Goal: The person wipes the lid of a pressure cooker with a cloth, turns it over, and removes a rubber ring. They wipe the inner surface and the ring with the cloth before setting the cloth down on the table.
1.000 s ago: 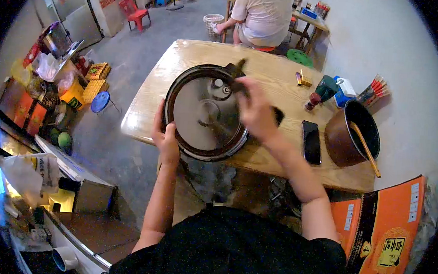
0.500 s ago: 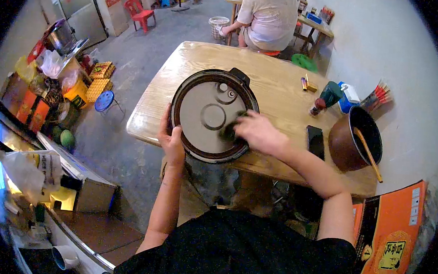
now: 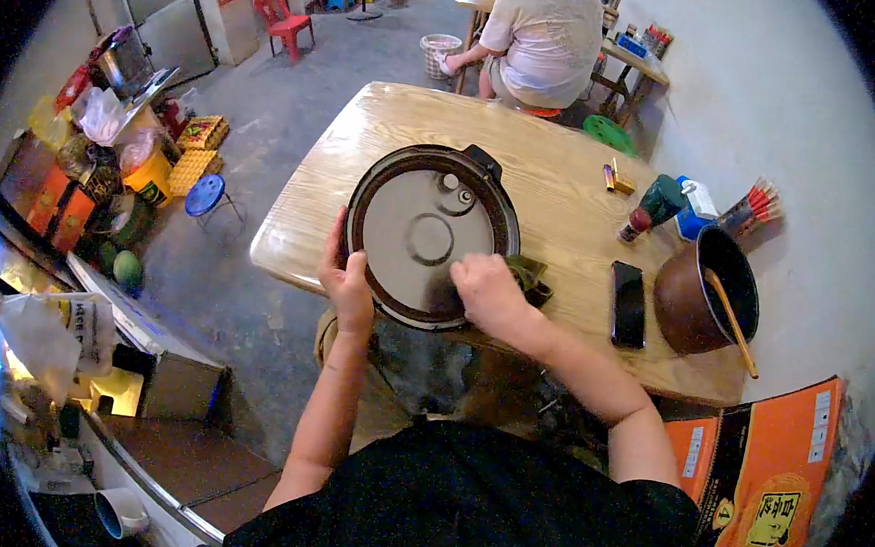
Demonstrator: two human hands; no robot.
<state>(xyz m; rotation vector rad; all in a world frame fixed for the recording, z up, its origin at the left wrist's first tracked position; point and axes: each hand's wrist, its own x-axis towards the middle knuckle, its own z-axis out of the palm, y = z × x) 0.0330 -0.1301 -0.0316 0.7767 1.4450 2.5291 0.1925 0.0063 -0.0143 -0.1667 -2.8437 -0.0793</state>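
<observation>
A large round lid (image 3: 401, 211), grey inside with a dark rim, is tilted up over the near edge of the wooden table (image 3: 333, 177). My left hand (image 3: 350, 283) grips its left rim, thumb on the near side. Over the lower right of the lid, my right hand (image 3: 493, 295) is closed, its fingers curled. A dark green cloth (image 3: 531, 281) shows just beyond that hand, at the lid's right edge; whether the fingers hold it is hidden.
A brown pot (image 3: 684, 301) with a wooden stick stands at the table's right, beside a phone (image 3: 629, 305). Behind are bottles, a blue box and chopsticks. Another person (image 3: 547, 40) sits further off. An orange carton (image 3: 781, 475) is at the near right.
My right hand has moved slightly down and left over the lid, and its fingers have curled. The green cloth now shows at the lid's right edge. My left hand keeps its grip.
</observation>
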